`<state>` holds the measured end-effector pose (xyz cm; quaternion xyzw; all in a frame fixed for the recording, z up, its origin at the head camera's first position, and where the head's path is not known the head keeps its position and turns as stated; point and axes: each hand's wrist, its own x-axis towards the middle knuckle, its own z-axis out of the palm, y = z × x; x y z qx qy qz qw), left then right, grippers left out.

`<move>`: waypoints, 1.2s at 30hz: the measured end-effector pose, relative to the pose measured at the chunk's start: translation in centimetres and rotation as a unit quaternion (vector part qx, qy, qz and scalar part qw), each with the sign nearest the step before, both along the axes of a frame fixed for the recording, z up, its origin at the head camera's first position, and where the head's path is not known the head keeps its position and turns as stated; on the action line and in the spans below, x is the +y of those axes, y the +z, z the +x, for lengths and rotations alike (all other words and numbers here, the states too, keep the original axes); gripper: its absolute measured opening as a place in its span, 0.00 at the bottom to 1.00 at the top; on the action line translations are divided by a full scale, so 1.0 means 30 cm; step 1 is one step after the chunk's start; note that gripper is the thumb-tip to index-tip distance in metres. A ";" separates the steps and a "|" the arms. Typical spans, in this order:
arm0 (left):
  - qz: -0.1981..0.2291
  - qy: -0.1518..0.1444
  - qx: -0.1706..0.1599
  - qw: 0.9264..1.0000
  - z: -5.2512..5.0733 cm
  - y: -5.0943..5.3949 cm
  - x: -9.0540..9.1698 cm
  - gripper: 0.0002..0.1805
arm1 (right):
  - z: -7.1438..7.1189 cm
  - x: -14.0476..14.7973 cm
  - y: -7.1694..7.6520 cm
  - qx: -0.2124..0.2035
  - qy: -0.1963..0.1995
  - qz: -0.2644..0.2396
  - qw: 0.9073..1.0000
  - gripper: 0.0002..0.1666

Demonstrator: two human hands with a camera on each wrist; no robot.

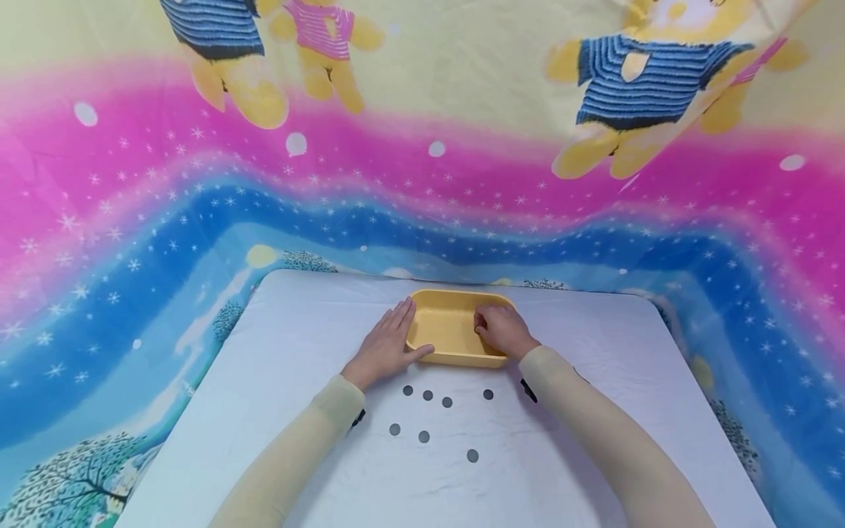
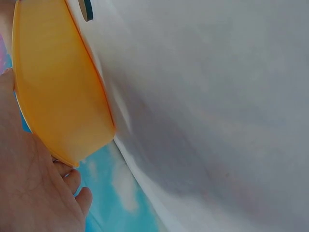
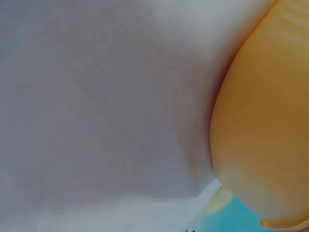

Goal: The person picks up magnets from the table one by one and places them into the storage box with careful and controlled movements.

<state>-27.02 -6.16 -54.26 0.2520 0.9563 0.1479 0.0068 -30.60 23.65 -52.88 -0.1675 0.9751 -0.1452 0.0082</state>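
A yellow rectangular tub (image 1: 455,360) stands near the table's far edge. Against its left end rests my left hand (image 1: 385,345), fingers extended along the rim and thumb on the front edge. In the left wrist view, the left hand (image 2: 36,179) touches the rim of the yellow tub (image 2: 63,82). My right hand (image 1: 507,330) reaches over the tub's right end, fingers curled and tips inside. A dark patch shows at those fingertips; whether something is held is unclear. In the right wrist view appears the tub's outer wall (image 3: 265,121), with the right hand out of sight.
Several flat grey discs lie on the white tabletop (image 1: 317,477) in front of the tub, including a front disc (image 1: 472,455) and a right-hand disc (image 1: 488,394). Behind the table hangs a patterned cloth (image 1: 422,198) with bears and snowflakes.
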 end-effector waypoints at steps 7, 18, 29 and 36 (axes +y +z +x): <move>-0.002 0.001 -0.004 1.000 -0.002 -0.001 0.007 0.61 | 0.001 0.012 -0.004 0.035 -0.009 -0.036 0.999 0.05; 0.002 0.001 -0.012 1.000 0.002 0.002 0.012 0.61 | 0.097 0.076 0.039 0.073 0.012 -0.080 0.994 0.08; 0.006 0.003 -0.004 1.000 0.005 0.010 0.003 0.61 | 0.256 0.111 0.071 0.100 0.000 -0.108 0.989 0.11; 0.005 -0.003 0.000 1.000 0.004 0.005 -0.001 0.61 | 0.347 0.115 0.064 0.105 0.003 -0.137 0.985 0.11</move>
